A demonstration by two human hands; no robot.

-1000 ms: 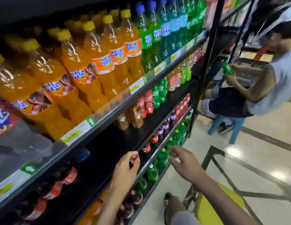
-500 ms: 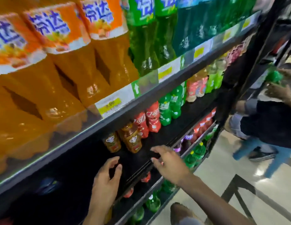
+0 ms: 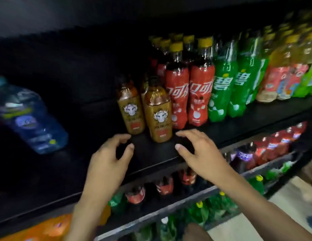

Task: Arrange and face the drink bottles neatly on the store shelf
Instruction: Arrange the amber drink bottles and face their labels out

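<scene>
Black metal makes up the shelf (image 3: 92,167) that carries the drinks, and its back part is very dark. Near the front edge stand two upright brown bottles with a golden label and a horned animal head on it: the front brown bottle (image 3: 158,112) is a little forward and to the right of the rear brown bottle (image 3: 131,108), and their sides are close together. Just beside them on the right stand the red cola bottles (image 3: 178,91) with yellow caps, in rows that go back into the shelf. Then come the green bottles (image 3: 221,87), and further right the orange-yellow bottles (image 3: 277,75), which are blurred. Well apart on the left, a blue water bottle (image 3: 30,115) appears tilted on the same shelf. The left hand (image 3: 106,164) is held over the front of the shelf with its fingers loosely curved and spread. It holds nothing, and its fingertips are near the base of the rear brown bottle; I cannot tell if they touch it. The right hand (image 3: 202,157) has the same relaxed, spread shape and also grips nothing. Its fingertips are just beside the base of the front brown bottle. Below, the lower shelf (image 3: 266,171) holds dark bottles with red labels (image 3: 162,186), and under it are more green ones.
</scene>
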